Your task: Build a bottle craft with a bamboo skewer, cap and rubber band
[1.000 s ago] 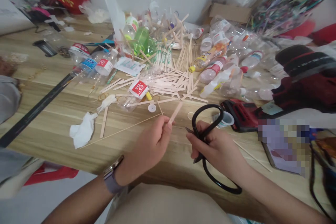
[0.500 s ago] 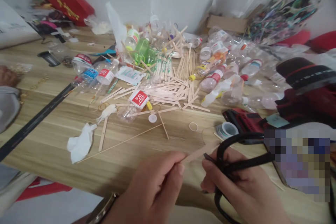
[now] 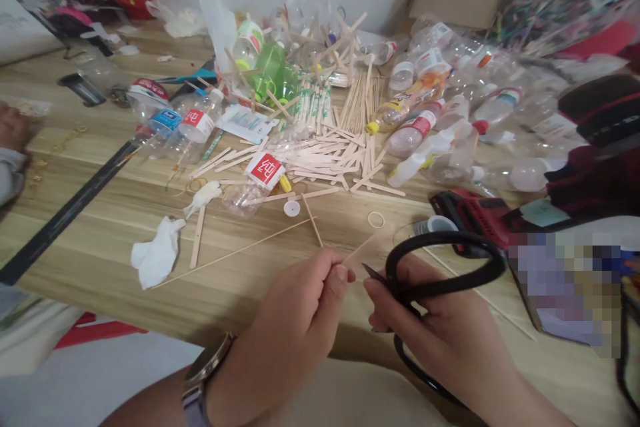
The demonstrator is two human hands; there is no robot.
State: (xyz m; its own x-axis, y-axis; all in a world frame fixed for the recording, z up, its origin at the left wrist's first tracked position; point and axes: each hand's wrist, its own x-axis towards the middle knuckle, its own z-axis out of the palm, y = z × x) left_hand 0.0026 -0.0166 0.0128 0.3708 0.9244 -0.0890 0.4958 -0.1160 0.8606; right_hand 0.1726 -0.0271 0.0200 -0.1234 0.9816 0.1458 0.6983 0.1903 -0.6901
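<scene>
My left hand (image 3: 295, 320) pinches a flat wooden craft stick (image 3: 363, 246) between thumb and fingers; the stick points up and to the right. My right hand (image 3: 440, 327) is wrapped around the black handles of large scissors (image 3: 440, 277), whose short blades sit just right of the stick's lower end. Both hands hover over the near edge of the wooden table (image 3: 100, 260). A watch (image 3: 200, 380) is on my left wrist.
A heap of craft sticks (image 3: 325, 160) and thin skewers (image 3: 357, 103) lies mid-table among several plastic bottles (image 3: 420, 130). A crumpled tissue (image 3: 157, 253), a long skewer (image 3: 230, 253), a white ring (image 3: 375, 219), a red power tool (image 3: 470, 213) and a black ruler (image 3: 65, 213) lie nearby.
Both hands rose slightly in view and drew together; the stick now tilts more upward and the scissor blades sit closer to it. The camera shifted a little.
</scene>
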